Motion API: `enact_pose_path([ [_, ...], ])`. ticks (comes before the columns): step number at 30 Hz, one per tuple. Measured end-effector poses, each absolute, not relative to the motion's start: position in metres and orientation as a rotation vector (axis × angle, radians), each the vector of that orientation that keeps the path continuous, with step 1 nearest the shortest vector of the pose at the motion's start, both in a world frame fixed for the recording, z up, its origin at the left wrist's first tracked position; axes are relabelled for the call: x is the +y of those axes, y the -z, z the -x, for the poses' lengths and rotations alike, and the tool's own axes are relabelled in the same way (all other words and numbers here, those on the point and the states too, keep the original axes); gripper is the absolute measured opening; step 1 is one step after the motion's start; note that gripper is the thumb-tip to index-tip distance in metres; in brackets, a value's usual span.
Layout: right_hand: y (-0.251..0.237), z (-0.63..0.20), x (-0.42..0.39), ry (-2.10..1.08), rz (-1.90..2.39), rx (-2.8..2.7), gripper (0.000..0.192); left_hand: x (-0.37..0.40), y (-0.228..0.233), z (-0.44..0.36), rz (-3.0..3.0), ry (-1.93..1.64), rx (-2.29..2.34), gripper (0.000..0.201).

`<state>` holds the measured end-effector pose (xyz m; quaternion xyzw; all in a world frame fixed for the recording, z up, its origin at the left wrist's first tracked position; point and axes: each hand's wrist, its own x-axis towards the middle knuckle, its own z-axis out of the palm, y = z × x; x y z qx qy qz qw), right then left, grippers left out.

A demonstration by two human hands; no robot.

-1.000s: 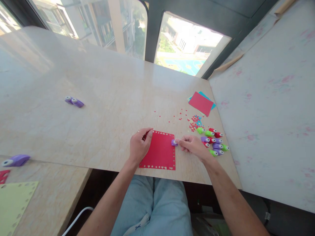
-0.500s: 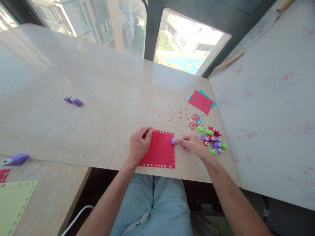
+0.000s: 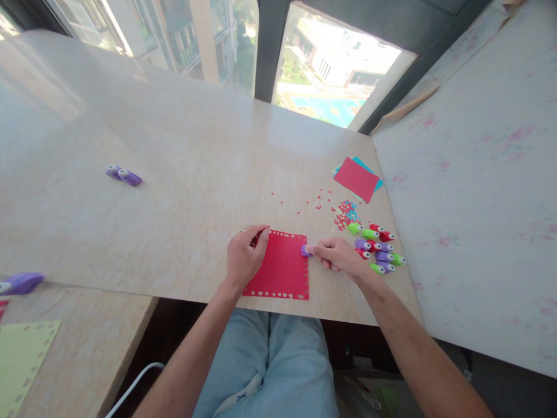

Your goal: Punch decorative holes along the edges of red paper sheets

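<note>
Two bare hands are seen at work over the table (image 3: 195, 174). One red sheet (image 3: 282, 267) is laid flat near the table's front edge, between the hands, with small shapes cut along its top, right and bottom edges. Its top-left corner is pinched between thumb and fingers of the left hand (image 3: 247, 255); the sheet's left side is partly covered by that hand. A small purple punch (image 3: 305, 250) is gripped narrowly by thumb and forefinger of the right hand (image 3: 338, 254) and set on the sheet's right edge, near the upper corner. Whether the punch is pressed down cannot be told. Just right of the right hand, green, red and purple punches (image 3: 378, 246) are grouped. Behind them, red and blue paper bits (image 3: 347, 215) are heaped, with a few scattered leftward. Farther back, red and blue cards (image 3: 357, 179) are stacked. Well apart at left, a purple pair (image 3: 129, 177) is placed side by side. At lower left, a pale yellow sheet (image 3: 28, 348) is seen with holes punched along its edges.
</note>
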<state>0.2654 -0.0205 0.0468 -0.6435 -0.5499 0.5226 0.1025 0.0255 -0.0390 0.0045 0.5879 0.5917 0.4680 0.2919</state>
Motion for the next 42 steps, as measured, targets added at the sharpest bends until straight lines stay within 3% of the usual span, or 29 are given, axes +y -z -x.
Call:
enact_pose_path([
  [31,-0.04,-0.27,-0.022,-1.531,1.893,-1.645,0.051,-0.038,-0.002,-0.025,-1.568,-1.26,1.569,0.022],
  [42,-0.019,-0.262,-0.062,-0.962,1.669,-1.521,0.042,-0.04,0.002,-0.023,-1.583,-1.306,1.527,0.021],
])
